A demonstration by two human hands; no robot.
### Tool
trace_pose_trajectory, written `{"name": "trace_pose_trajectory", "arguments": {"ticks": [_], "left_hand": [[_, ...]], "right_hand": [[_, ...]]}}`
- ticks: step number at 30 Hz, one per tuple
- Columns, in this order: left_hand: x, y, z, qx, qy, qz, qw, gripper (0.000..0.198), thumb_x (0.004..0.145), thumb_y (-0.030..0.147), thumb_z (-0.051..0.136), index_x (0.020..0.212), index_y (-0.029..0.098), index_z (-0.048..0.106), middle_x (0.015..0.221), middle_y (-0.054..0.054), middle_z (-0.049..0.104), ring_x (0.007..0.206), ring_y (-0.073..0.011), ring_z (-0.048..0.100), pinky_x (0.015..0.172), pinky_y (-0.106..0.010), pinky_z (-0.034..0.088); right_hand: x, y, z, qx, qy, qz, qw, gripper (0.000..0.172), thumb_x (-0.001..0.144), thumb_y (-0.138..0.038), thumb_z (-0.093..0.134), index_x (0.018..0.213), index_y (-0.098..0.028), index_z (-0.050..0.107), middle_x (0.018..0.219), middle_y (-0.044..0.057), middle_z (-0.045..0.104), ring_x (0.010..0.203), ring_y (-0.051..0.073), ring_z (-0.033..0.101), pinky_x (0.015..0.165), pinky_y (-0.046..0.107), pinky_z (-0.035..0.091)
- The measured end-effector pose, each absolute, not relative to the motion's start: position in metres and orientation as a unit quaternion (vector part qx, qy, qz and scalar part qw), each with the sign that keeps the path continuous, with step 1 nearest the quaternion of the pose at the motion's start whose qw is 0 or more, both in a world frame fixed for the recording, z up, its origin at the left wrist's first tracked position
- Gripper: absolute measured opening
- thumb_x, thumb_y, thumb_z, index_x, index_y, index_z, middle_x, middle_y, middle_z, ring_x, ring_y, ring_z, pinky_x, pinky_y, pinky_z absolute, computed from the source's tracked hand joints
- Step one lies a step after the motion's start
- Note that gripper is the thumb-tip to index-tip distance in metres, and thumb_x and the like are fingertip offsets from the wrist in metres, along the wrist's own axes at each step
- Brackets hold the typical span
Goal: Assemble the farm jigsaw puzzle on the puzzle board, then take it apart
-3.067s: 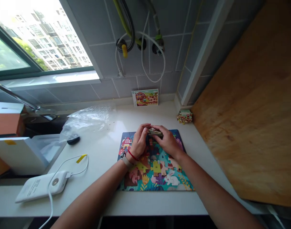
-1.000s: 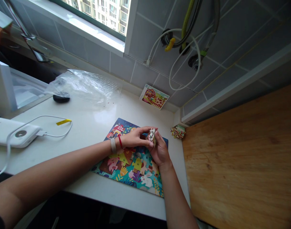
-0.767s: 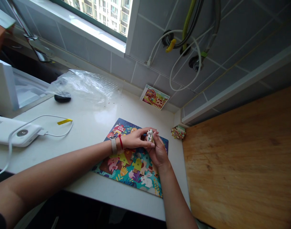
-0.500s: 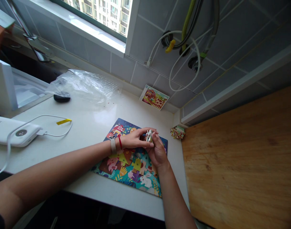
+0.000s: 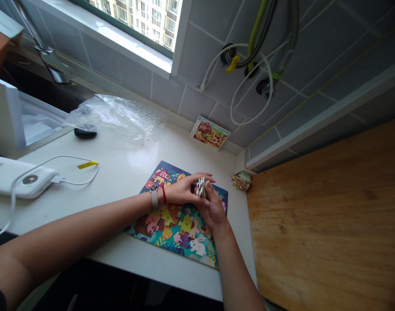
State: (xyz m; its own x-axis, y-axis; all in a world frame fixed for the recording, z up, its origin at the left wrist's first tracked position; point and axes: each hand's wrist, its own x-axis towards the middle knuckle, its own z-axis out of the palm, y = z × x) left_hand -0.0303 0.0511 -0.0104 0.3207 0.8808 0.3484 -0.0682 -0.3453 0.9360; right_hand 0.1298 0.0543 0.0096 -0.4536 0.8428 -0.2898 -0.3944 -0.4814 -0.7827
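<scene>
Head view: a tiled wall rises behind the white worktop, and a large wooden board fills 3 o'clock. On the worktop lies a colourful jigsaw puzzle with farm animals. Above it, the left hand, with a watch band and red string at the wrist, and the right hand close on a small stack of puzzle pieces, gripping it between them. Around the hands, a crumpled plastic bag sits at 10 o'clock, a white power bank at 9 o'clock, a farm picture card at 12 o'clock, and a small pile of pieces at 2 o'clock. The power bank's print is too small to read.
</scene>
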Motion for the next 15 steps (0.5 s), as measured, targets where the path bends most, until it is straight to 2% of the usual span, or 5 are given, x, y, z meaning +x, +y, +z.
{"name": "trace_pose_trajectory", "arguments": {"ticks": [4, 7, 10, 15], "left_hand": [[-0.0309, 0.0522, -0.0106, 0.647, 0.304, 0.491, 0.497, 0.074, 0.076, 0.032, 0.094, 0.144, 0.025, 0.065, 0.154, -0.014, 0.059, 0.144, -0.0322, 0.056, 0.124, -0.049, 0.041], [-0.0312, 0.0520, -0.0092, 0.646, 0.299, 0.492, 0.501, 0.070, 0.080, 0.034, 0.091, 0.144, 0.025, 0.065, 0.150, -0.013, 0.061, 0.142, -0.0310, 0.057, 0.123, -0.046, 0.042], [-0.0316, 0.0517, -0.0079, 0.651, 0.295, 0.500, 0.489, 0.064, 0.080, 0.040, 0.092, 0.138, 0.025, 0.070, 0.155, -0.015, 0.057, 0.146, -0.0330, 0.054, 0.125, -0.048, 0.039], [-0.0313, 0.0500, -0.0075, 0.663, 0.305, 0.500, 0.467, 0.061, 0.081, 0.050, 0.089, 0.133, 0.023, 0.072, 0.155, -0.017, 0.055, 0.144, -0.0354, 0.055, 0.123, -0.053, 0.041]], "right_hand": [[0.1289, 0.0557, 0.0110, -0.349, -0.342, 0.775, 0.400, 0.040, 0.075, -0.049, 0.094, 0.095, -0.020, 0.077, 0.090, 0.001, 0.076, 0.081, 0.016, 0.071, 0.073, 0.025, 0.060], [0.1295, 0.0555, 0.0119, -0.348, -0.339, 0.778, 0.399, 0.041, 0.074, -0.050, 0.095, 0.096, -0.021, 0.077, 0.091, 0.001, 0.077, 0.082, 0.017, 0.072, 0.076, 0.027, 0.061], [0.1304, 0.0552, 0.0117, -0.345, -0.333, 0.780, 0.402, 0.041, 0.073, -0.051, 0.096, 0.094, -0.021, 0.077, 0.089, 0.000, 0.076, 0.080, 0.016, 0.071, 0.078, 0.028, 0.062], [0.1304, 0.0538, 0.0134, -0.335, -0.340, 0.786, 0.393, 0.041, 0.075, -0.052, 0.094, 0.093, -0.020, 0.077, 0.085, 0.001, 0.074, 0.080, 0.017, 0.069, 0.077, 0.027, 0.062]]}}
